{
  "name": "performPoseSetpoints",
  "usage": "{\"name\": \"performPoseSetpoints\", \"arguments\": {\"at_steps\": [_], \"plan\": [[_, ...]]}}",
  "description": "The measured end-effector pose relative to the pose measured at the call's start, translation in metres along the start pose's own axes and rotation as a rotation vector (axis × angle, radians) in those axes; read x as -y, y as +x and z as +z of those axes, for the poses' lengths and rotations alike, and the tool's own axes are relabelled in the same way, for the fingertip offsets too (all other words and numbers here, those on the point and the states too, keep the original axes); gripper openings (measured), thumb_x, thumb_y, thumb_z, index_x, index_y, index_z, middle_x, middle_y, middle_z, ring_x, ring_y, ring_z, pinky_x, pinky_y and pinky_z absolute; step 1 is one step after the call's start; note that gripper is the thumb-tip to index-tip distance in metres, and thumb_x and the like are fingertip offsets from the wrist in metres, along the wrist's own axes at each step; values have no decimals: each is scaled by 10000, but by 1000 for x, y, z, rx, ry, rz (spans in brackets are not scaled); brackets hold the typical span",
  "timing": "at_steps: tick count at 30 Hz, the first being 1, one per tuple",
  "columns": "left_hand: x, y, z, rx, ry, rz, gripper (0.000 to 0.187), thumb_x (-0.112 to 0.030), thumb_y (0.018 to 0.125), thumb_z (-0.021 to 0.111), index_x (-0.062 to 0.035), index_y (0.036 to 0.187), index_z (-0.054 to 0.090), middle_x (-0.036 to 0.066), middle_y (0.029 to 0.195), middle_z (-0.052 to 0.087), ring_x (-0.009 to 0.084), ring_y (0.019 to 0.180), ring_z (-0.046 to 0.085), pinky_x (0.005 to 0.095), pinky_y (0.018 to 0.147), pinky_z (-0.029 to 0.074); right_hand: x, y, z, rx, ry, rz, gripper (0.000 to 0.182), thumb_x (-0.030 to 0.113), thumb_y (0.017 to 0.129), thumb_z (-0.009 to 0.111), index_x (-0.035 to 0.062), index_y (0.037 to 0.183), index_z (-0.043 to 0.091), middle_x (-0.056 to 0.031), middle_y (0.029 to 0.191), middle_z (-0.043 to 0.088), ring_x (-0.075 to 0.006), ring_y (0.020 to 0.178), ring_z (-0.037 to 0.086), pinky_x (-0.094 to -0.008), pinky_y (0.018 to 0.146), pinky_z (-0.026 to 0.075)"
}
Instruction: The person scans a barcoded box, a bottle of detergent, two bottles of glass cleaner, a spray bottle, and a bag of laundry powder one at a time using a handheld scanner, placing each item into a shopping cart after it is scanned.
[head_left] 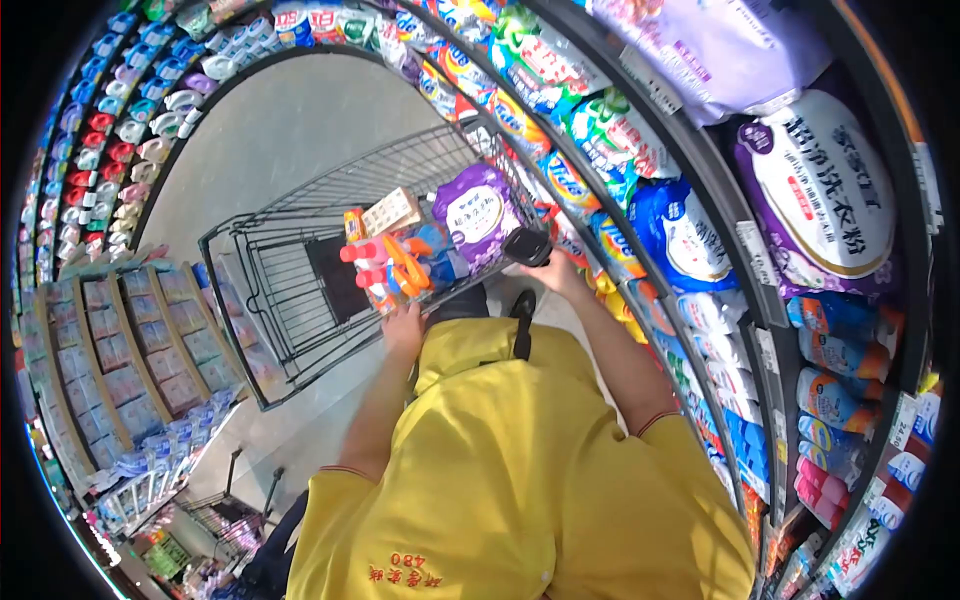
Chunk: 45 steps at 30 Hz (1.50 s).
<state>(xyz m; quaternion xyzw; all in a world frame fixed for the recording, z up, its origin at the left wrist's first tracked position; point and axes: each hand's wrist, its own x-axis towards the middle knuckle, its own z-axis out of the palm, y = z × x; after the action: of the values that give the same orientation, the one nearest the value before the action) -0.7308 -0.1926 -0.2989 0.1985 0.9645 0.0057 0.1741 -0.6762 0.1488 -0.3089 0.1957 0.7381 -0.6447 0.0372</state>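
Observation:
My right hand (pixel 560 275) is closed around a black handheld device (pixel 527 247), held over the near right corner of the shopping cart (pixel 262 395). My left hand (pixel 403 325) is at the cart's near rim, its fingers closed there and partly hidden, just beside some orange bottles with pinkish-red caps (pixel 385 275). In the cart, a purple bag of laundry powder (pixel 475 215) lies to the right of the bottles. A beige box with printing (pixel 391 212) rests behind them. A blue item, partly covered, lies between the bottles and the bag.
Shelves of detergent bags (pixel 690 235) curve close along my right side. Bottles (pixel 130 130) fill shelves at the far left, and packaged goods stand in a rack (pixel 130 350) nearer on the left. Another cart (pixel 225 520) stands at the lower left beside a dark-clothed person (pixel 280 545).

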Motion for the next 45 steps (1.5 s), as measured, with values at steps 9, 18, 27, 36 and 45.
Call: {"name": "performPoseSetpoints", "arguments": {"at_steps": [9,18,27,36,45], "plan": [[17,42,-16,60,-26,20,324,-397,907,514,-135,1095,549,130,1009,648,330,893,636,456,741,492,-19,56,11,48,-77,-64,487,295,689,772,167,1141,646,-109,1172,630,-342,1341,290,-368,1142,182],[63,101,-24,309,-83,115,350,-358,906,521,-136,1175,489,222,1168,534,435,977,582,554,766,482,43,74,22,-66,-15,54,509,174,711,791,46,1155,577,-77,1146,611,-159,997,597,-312,874,465],[91,165,-39,332,9,533,324,-360,866,526,-66,962,620,203,840,645,389,819,628,481,738,492,175,-5,-19,-512,20,-34,445,157,732,787,19,1117,611,-62,1082,645,-129,983,584,-300,877,464],[93,206,-41,688,-80,480,330,-367,806,520,-120,966,669,175,939,665,371,937,621,540,887,418,291,-39,-93,-1146,116,-701,559,321,806,693,39,1249,499,-171,1337,466,-286,1195,490,-433,1036,367],[70,211,-58,898,184,424,579,-512,844,498,-49,1183,581,236,1178,588,377,1110,561,514,949,403,324,-35,-136,-1092,319,-694,553,332,870,635,56,1312,448,-124,1367,451,-276,1146,519,-447,1013,390]]}}
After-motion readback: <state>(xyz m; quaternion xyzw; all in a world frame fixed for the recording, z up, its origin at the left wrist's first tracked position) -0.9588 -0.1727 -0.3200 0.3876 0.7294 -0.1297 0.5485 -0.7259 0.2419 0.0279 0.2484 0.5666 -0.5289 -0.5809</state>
